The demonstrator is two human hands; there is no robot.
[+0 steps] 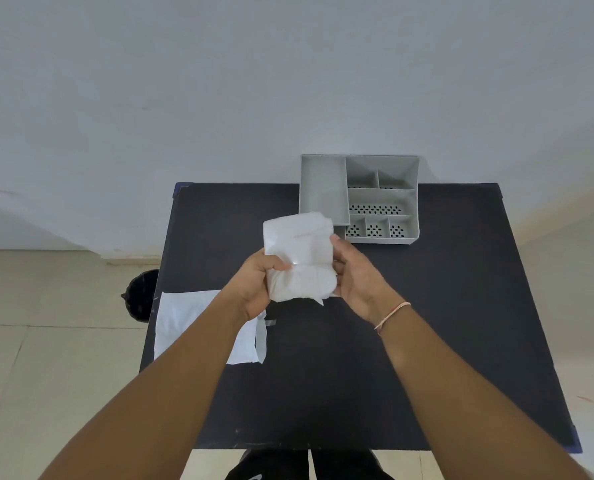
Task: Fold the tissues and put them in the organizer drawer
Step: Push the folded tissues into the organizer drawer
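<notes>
Both hands, left hand [254, 282] and right hand [361, 282], clasp a folded tissue [299, 254] above the black table [427, 306] against a white wall [219, 81].

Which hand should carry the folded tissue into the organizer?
Right, probably. The right hand grips the folded tissue on the side nearest the grey organizer, which sits at the table's far right. The left hand holds the opposite edge and would have to reach across.
</notes>
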